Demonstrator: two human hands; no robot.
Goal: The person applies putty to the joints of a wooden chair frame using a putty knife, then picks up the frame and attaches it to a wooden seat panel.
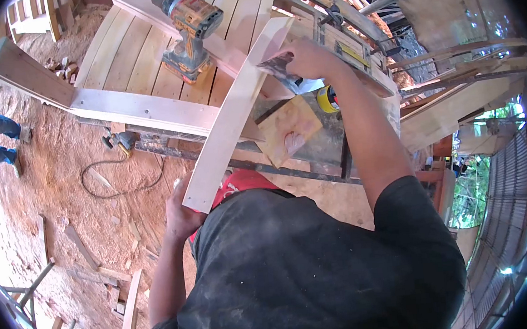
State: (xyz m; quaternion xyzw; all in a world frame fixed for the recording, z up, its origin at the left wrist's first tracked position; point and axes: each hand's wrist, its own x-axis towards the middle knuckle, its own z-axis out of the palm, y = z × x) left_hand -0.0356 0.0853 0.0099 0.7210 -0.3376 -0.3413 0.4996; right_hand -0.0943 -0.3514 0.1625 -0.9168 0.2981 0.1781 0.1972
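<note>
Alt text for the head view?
A person's left hand grips the near end of a pale wooden board while the right hand holds a dark sheet against its far end; a cordless drill stands beyond.

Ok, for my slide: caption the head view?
Left hand holds a wooden slat, right hand presses a grey sheet on it, drill nearby.

- Plank (228, 117): pale cream wood with faint straight grain.
- Abrasive sheet (277, 69) in the right hand (310, 57): dark grey, white underside.
- Drill (189, 27) near the far edge of the bench (327, 143): yellow-orange body, black and grey parts.
- Square block (288, 128): tan with a pinkish blotch.
- Can (328, 98): yellow and black.
- Shirt (322, 266): black, dusted grey.
- Floor (51, 177): reddish-brown sawdust.
</note>
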